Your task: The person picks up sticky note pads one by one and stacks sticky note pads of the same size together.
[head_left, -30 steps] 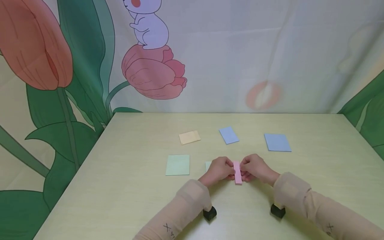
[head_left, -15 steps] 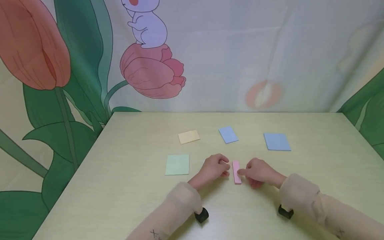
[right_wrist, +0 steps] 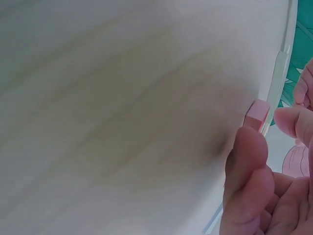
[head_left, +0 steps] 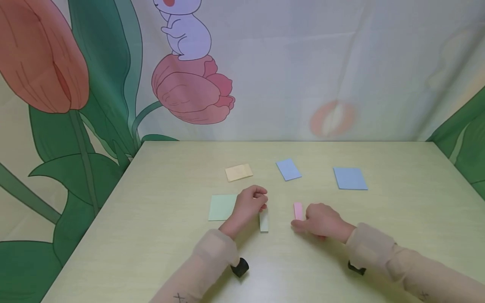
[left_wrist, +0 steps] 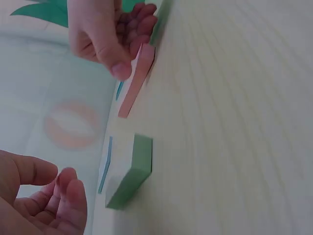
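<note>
My left hand [head_left: 248,204] hovers over the far end of a pale green strip-shaped block [head_left: 264,223], its fingers loosely bent with nothing between them. In the left wrist view a gap separates that hand [left_wrist: 44,200] from the green block [left_wrist: 137,166]. My right hand [head_left: 322,221] is at the near end of a pink strip-shaped block [head_left: 298,210], covering that end. The right wrist view has the thumb and fingers spread apart beside the pink block [right_wrist: 257,114]; whether they touch it I cannot tell. Partly behind my left hand lies a square green sheet or pad [head_left: 219,207].
Farther back on the table [head_left: 151,235] lie a small pale yellow pad [head_left: 238,172], a blue rectangular pad [head_left: 289,169] and a larger blue pad [head_left: 350,179]. A printed cloth [head_left: 273,84] hangs behind the table's far edge.
Both hands were at the pink block a second ago. My left hand has moved left to above the green block, uncovering its near end. My right hand has shifted toward the pink block's near end.
</note>
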Motion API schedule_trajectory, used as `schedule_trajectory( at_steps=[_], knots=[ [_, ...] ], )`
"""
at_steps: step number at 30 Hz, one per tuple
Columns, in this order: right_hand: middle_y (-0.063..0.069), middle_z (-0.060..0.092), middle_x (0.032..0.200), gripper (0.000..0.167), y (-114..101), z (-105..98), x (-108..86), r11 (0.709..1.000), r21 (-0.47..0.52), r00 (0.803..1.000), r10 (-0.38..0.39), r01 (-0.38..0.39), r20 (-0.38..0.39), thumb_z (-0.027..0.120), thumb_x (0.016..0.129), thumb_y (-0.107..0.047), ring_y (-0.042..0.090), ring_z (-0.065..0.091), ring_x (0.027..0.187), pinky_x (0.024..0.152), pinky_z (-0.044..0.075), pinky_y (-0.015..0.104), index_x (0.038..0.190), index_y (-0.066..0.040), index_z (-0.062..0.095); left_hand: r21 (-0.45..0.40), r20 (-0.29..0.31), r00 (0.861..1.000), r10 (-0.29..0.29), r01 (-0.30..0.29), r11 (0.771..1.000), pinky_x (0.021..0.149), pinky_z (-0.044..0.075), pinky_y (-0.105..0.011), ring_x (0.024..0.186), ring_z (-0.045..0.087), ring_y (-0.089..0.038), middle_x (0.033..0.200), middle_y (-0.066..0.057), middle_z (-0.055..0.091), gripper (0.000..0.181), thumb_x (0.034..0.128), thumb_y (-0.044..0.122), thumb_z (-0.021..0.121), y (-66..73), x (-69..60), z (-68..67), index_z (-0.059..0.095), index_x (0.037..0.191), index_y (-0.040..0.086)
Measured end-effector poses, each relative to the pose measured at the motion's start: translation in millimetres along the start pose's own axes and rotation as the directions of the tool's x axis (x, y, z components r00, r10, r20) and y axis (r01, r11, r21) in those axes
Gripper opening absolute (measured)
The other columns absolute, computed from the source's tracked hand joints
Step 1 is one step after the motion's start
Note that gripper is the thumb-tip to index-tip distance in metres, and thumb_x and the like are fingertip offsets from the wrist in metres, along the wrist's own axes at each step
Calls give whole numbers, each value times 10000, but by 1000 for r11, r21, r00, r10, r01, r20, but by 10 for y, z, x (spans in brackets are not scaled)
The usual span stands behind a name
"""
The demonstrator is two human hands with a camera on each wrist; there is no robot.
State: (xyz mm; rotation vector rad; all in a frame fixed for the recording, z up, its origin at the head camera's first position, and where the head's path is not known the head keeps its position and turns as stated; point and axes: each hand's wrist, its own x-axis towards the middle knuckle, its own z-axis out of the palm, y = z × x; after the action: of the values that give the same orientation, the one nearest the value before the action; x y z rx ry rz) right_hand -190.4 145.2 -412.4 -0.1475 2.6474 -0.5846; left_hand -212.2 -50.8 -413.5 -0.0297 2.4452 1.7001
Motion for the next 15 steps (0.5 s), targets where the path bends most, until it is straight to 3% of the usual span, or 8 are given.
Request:
schedule_trajectory(
  at_steps=[7,11,15],
  knots=[
    [-28,328,364,444,-23,38,10,999,-50,999,-21,19,-25,591,748,-392,114,313,340,394,209,216,455,-128,388,156,-50,999,12,-4,988,532,404,-190,613,502,-118,844,-66,576,190,822,44,491,-86,58,-91,595,978,12],
    [-27,328,372,420,-32,47,22,999,-42,1000,-11,10,-12,585,747,-379,117,313,342,396,213,216,469,-127,395,234,-49,999,-12,23,972,601,401,-208,695,492,-136,856,-64,588,166,814,41,512,-108,73,-92,610,946,28],
    [-27,326,372,404,-36,47,35,999,-39,1000,-3,3,-10,575,738,-363,117,313,342,393,207,214,466,-128,391,275,-39,999,-4,15,961,641,396,-222,740,486,-152,847,-61,596,144,811,46,535,-141,86,-85,621,925,32]
  ],
)
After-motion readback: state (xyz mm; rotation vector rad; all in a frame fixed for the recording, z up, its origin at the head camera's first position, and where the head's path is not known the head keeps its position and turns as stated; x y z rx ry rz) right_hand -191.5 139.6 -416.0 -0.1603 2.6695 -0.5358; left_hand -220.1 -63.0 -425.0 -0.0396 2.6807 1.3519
